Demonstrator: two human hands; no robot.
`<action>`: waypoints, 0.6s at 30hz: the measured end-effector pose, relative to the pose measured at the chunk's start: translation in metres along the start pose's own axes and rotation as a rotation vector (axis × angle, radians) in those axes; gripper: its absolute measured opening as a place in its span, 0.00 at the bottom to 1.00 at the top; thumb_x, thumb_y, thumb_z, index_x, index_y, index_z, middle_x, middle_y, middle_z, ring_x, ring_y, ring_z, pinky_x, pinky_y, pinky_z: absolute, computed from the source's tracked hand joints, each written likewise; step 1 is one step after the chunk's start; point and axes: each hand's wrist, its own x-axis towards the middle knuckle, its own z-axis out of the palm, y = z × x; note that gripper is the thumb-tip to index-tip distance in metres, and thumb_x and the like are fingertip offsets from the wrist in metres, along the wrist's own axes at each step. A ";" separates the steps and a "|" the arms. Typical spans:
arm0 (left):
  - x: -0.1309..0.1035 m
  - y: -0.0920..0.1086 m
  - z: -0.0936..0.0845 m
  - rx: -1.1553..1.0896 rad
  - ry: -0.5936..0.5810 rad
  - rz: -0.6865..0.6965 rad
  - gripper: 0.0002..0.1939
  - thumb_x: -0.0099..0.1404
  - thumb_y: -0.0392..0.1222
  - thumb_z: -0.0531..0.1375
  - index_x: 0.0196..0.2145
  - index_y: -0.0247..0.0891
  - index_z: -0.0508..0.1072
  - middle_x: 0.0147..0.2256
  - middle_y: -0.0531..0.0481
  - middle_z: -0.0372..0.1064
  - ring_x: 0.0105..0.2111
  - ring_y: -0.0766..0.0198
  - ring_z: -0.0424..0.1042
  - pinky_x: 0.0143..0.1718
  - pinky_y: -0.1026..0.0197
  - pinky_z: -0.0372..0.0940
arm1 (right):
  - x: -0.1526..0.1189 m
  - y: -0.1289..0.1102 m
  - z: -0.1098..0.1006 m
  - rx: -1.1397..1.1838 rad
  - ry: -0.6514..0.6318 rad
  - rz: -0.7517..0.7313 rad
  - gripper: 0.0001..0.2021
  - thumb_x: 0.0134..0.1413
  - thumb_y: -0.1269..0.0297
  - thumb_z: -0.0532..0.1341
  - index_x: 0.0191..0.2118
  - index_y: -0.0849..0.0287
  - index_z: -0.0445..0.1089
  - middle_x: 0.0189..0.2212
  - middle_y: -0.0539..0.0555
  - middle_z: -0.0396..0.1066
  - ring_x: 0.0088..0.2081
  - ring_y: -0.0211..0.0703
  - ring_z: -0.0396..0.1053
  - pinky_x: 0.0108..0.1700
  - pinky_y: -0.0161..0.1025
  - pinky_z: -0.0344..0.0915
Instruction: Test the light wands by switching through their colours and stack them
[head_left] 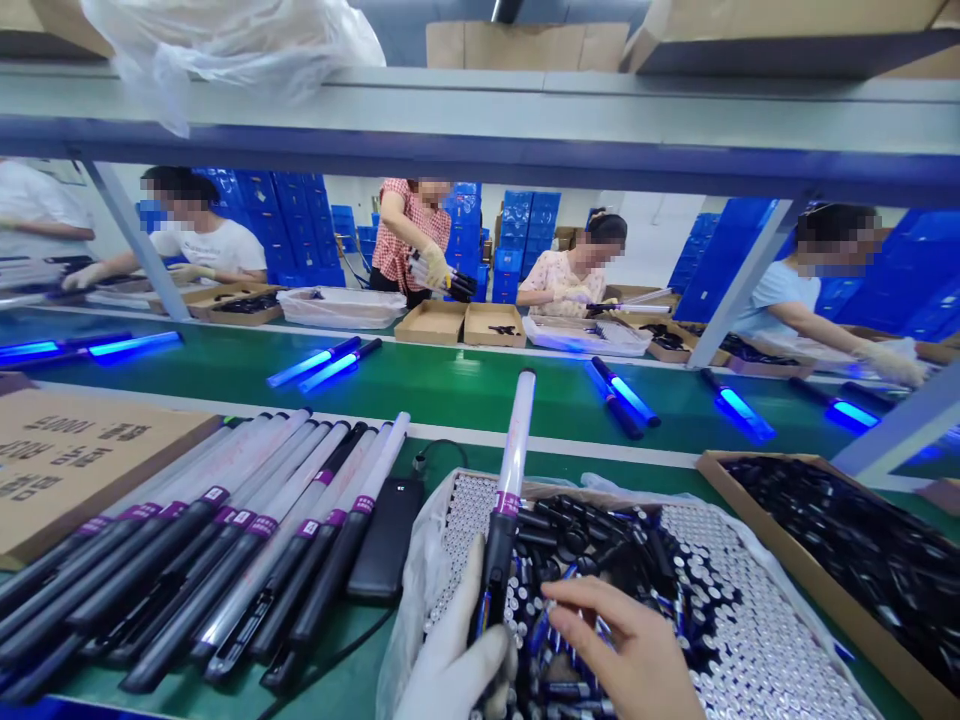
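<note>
My left hand, in a white glove, is wrapped around the black handle of a light stick. The stick points up and away, with a clear tube and a purple band; its handle seems open on the side facing me. My bare right hand is just right of the handle, over a box of batteries. Its thumb and fingers are drawn together in a pinch, and I cannot make out what is between them. Loose batteries and black parts lie in the box around both hands.
Several light sticks lie in a row on the left, beside a black power bank with a cable. A carton of black parts stands right. Lit blue sticks lie on the green belt. Co-workers sit or stand beyond.
</note>
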 end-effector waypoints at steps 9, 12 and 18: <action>0.008 -0.005 -0.008 0.459 0.090 0.205 0.28 0.65 0.45 0.55 0.62 0.47 0.62 0.68 0.60 0.40 0.69 0.56 0.31 0.67 0.51 0.23 | 0.004 -0.017 0.023 0.375 0.120 0.205 0.22 0.42 0.43 0.69 0.34 0.57 0.81 0.33 0.58 0.79 0.34 0.49 0.76 0.37 0.38 0.74; 0.009 -0.007 -0.005 0.322 0.180 0.237 0.25 0.65 0.46 0.55 0.60 0.49 0.67 0.67 0.62 0.42 0.69 0.55 0.34 0.68 0.53 0.31 | 0.005 -0.011 0.028 0.361 0.035 0.177 0.20 0.46 0.47 0.68 0.36 0.59 0.79 0.31 0.58 0.78 0.32 0.47 0.75 0.35 0.37 0.73; 0.001 -0.007 0.003 0.234 0.226 0.244 0.26 0.61 0.47 0.61 0.57 0.47 0.69 0.65 0.53 0.53 0.68 0.53 0.39 0.68 0.47 0.42 | 0.004 -0.001 0.050 0.114 0.066 -0.053 0.07 0.53 0.62 0.64 0.35 0.56 0.78 0.28 0.52 0.70 0.28 0.39 0.68 0.30 0.32 0.67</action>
